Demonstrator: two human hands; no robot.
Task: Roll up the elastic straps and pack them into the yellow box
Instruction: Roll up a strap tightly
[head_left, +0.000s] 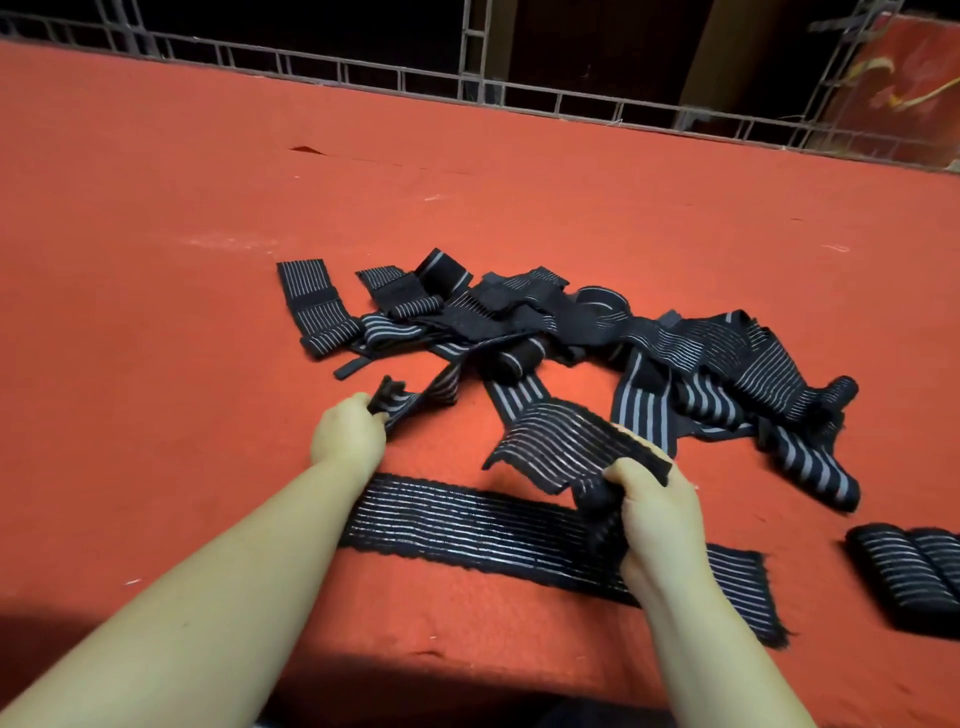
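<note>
We see our right hand (657, 512) curled round one end of a black elastic strap with thin pale stripes (566, 447), lifted off the red surface (156, 234), the strap's free end arching up and to the left of the hand. Our left hand (347, 431) pinches the bunched end of a second striped strap (415, 397), which runs right and away toward the pile of straps (597, 332). That pile lies just beyond both hands, a loose tangle of black straps with grey stripes, some partly rolled, spread from left of centre to the right. Nearer to us, a long flat strap (467, 525) lies stretched across the surface under our right wrist, its frayed end at the near right. At the right edge two rolled straps (914, 571) rest side by side, touching. Along the far edge of the surface runs a metal lattice rail (363, 70), with darkness behind it.
</note>
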